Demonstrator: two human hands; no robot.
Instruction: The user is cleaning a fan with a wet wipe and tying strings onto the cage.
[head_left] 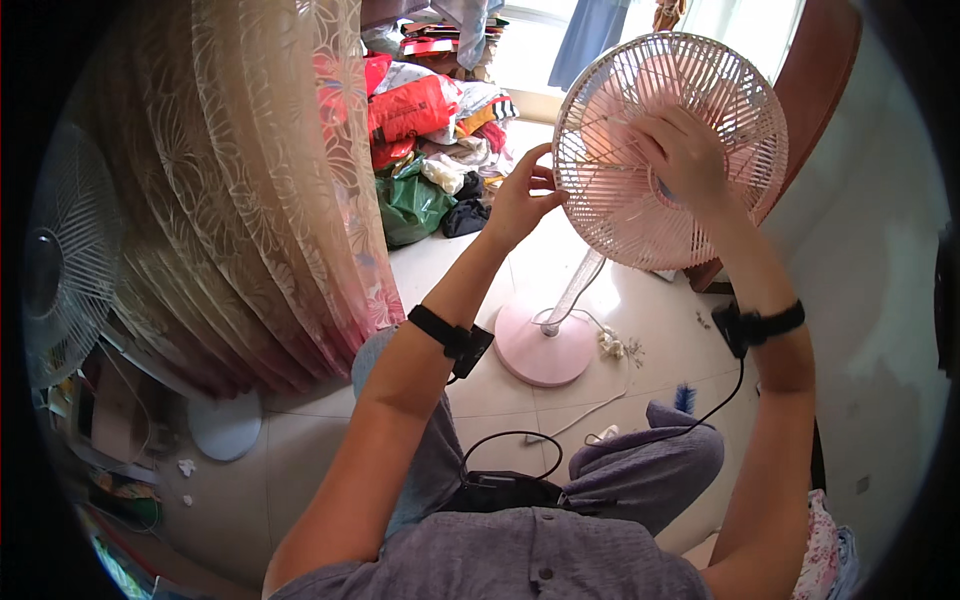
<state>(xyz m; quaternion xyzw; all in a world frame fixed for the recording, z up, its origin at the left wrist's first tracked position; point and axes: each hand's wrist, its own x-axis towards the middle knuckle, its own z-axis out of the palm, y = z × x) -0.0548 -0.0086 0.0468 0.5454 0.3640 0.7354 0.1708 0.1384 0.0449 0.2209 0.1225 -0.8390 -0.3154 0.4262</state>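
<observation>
Fan [745, 105]: stood on the floor [450, 275], ahead and slightly right.
Left hand [522, 205]: thumb and fingers were clamped on the fan's left rim.
Right hand [683, 155]: was over the fan's front; whether it gripped could not be told.

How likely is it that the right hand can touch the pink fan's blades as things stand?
Probably not: the right hand is outside the grille, whose close-set bars cover the blades.
</observation>
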